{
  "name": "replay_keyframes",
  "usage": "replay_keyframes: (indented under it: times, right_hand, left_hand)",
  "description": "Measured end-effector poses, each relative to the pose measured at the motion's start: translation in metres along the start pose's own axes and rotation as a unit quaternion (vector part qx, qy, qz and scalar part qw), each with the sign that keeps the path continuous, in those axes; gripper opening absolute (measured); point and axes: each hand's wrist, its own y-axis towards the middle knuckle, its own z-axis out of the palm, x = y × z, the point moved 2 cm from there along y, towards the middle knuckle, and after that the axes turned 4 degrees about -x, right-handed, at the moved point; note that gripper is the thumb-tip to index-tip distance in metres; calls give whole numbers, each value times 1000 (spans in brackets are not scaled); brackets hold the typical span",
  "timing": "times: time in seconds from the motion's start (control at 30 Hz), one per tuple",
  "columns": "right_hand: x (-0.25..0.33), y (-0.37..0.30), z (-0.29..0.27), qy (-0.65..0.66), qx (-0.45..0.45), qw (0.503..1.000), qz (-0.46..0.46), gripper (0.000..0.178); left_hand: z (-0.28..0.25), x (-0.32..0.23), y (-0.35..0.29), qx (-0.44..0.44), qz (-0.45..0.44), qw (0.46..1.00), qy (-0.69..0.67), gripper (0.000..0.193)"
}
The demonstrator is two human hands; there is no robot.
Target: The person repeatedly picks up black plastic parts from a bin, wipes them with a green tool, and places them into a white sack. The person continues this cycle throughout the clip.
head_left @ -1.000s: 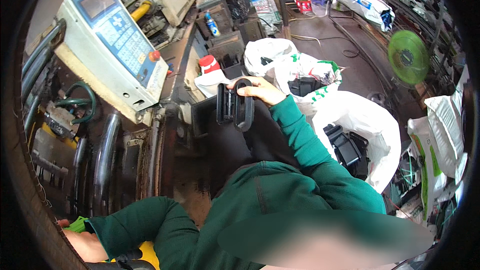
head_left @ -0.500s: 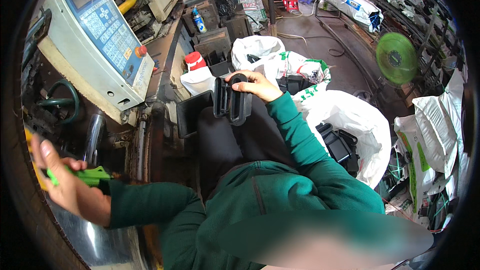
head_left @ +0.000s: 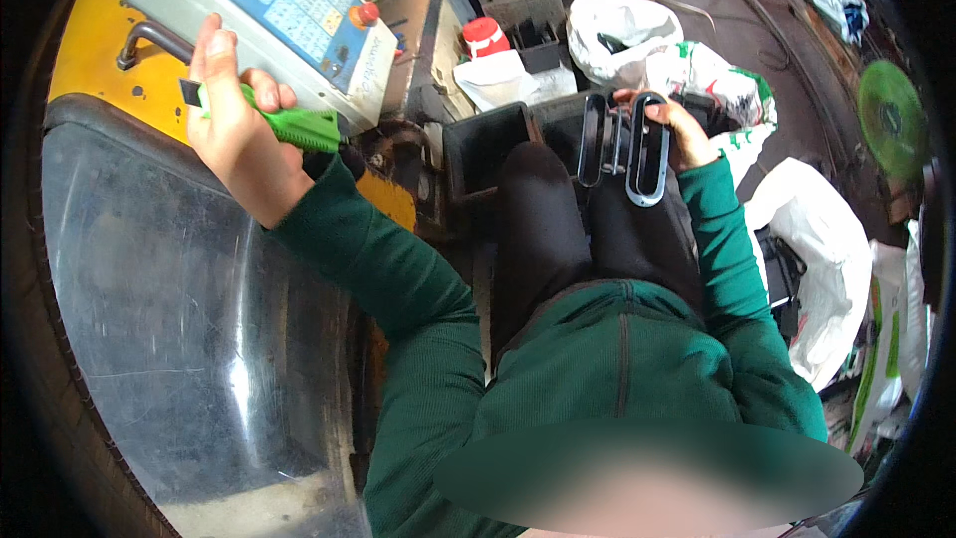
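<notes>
My left hand (head_left: 227,144) is raised at the left, its fingers upright beside the dark door handle (head_left: 149,37). Held against that palm is a green utility knife (head_left: 304,128); whether the fingers touch the handle I cannot tell. My right hand (head_left: 687,135) grips a black moulded plastic part (head_left: 649,164) above my thighs. The part has two long rounded loops joined by a middle piece. The handle belongs to a yellow machine door (head_left: 85,65) with a large scratched clear window (head_left: 189,319).
A control panel (head_left: 289,10) with a red button (head_left: 364,15) stands beyond my left hand. Black bins (head_left: 488,144) lie ahead of my knees. White sacks (head_left: 827,269) holding black parts crowd the right, near a green fan (head_left: 889,120). A red-capped container (head_left: 485,37) stands ahead.
The view has turned left. My left hand has moved forward with the knife, and the yellow door now covers the machine opening. My right hand still holds the black part.
</notes>
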Motion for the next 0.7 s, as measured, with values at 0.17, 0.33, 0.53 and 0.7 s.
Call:
replay_keyframes:
  times: [0.17, 0.33, 0.53, 0.7]
  right_hand:
    - [0, -9, 5, 45, 9, 998, 47, 54]
    - [2, -17, 16, -12, 80, 995, 52, 43]
    - [-6, -32, 14, -100, 10, 991, 90, 37]
    - [-53, -22, -39, -81, -242, 967, 16, 38]
  left_hand:
    - [19, 53, -37, 10, 157, 978, 136, 31]
    - [54, 146, -142, 519, -133, 843, -50, 38]
    - [40, 197, -202, 587, -311, 744, -66, 45]
    - [38, 188, -211, 498, -97, 851, 137, 45]
